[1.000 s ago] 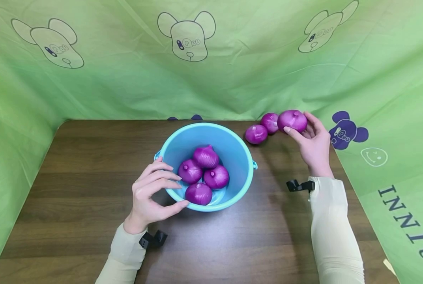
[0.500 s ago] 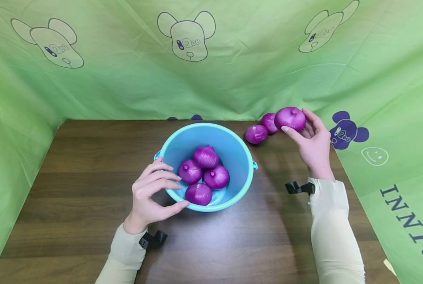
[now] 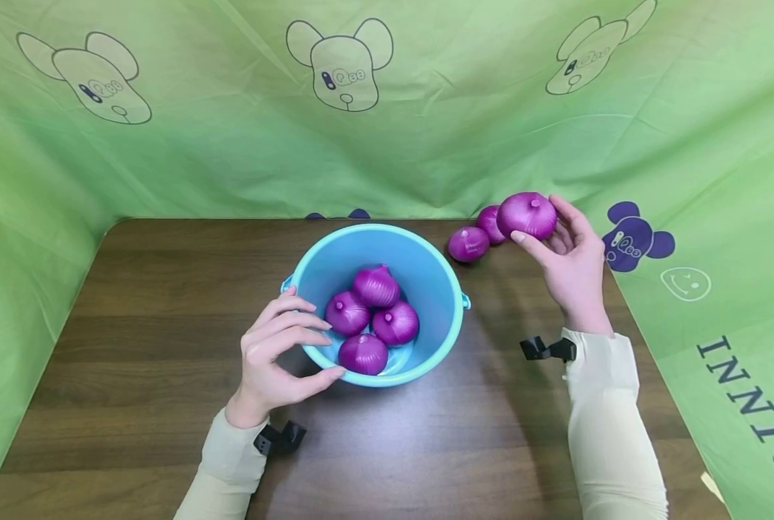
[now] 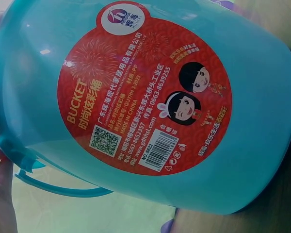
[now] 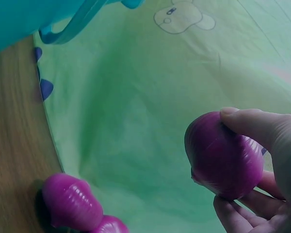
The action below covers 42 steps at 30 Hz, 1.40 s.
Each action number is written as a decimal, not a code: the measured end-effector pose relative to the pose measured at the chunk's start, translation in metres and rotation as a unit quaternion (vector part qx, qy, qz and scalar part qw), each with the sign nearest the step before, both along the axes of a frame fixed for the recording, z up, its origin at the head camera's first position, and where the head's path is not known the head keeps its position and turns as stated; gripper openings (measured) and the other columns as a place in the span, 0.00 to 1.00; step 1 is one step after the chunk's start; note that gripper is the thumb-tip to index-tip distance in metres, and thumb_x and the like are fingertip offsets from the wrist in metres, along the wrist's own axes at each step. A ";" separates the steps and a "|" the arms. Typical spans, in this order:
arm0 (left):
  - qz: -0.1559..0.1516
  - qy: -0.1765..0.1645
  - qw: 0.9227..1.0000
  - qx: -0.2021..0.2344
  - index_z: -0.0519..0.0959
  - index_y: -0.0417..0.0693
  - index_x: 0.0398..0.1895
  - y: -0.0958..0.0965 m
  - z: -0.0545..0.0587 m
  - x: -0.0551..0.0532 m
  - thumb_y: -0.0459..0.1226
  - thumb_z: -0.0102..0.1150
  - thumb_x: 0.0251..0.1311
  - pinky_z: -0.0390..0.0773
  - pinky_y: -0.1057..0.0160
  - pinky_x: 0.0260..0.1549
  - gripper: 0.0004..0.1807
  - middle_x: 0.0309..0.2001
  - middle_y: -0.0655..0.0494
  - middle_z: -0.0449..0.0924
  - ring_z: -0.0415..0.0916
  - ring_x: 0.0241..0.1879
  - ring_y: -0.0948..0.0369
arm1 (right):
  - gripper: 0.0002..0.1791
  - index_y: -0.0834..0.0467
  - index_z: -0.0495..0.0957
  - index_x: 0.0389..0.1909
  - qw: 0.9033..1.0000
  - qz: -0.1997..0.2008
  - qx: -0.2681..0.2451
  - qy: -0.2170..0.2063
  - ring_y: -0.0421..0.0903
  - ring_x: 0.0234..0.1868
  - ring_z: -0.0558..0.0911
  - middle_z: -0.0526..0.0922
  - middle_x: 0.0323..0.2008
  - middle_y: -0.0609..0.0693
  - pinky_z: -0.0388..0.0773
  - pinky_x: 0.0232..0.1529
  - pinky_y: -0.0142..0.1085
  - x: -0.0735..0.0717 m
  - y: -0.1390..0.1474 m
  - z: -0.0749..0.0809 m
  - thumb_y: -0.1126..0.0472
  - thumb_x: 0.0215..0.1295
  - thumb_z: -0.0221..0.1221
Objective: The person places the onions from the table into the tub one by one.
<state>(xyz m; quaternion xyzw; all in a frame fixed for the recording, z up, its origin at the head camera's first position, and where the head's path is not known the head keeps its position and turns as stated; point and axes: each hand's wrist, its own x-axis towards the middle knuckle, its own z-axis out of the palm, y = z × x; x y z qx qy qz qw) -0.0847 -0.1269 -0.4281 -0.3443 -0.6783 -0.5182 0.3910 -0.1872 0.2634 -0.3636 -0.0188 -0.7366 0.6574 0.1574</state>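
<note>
A light-blue bucket (image 3: 452,339) stands upright on the table, with several purple onions (image 3: 363,354) inside it. My left hand (image 3: 281,354) holds the bucket's left rim, fingers reaching over the edge and thumb along the near side. In the left wrist view the bucket's red label (image 4: 145,92) fills the middle. My right hand (image 3: 572,267) grips a purple onion (image 3: 525,216) between thumb and fingers, raised above the back right of the table. In the right wrist view this onion (image 5: 223,155) hangs clear in front of the green cloth.
Two more onions lie on the table right of the bucket: one in front (image 3: 468,245), the other (image 3: 489,222) partly hidden behind the held one. A green printed cloth (image 3: 341,159) hangs along the back and sides of the brown wooden table (image 3: 140,361).
My right hand has moved slightly up and to the left with the onion in its grip, further overlapping the onion behind. My left hand and the bucket have stayed in place.
</note>
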 end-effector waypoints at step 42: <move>0.002 -0.007 1.000 0.002 0.86 0.42 0.26 -0.001 -0.001 0.000 0.53 0.75 0.53 0.71 0.43 0.63 0.22 0.30 0.48 0.85 0.79 0.39 0.48 | 0.41 0.62 0.75 0.66 0.993 0.049 -0.002 0.104 0.52 0.65 0.75 0.75 0.65 0.59 0.70 0.67 0.38 0.025 -0.038 0.029 0.82 0.48 0.72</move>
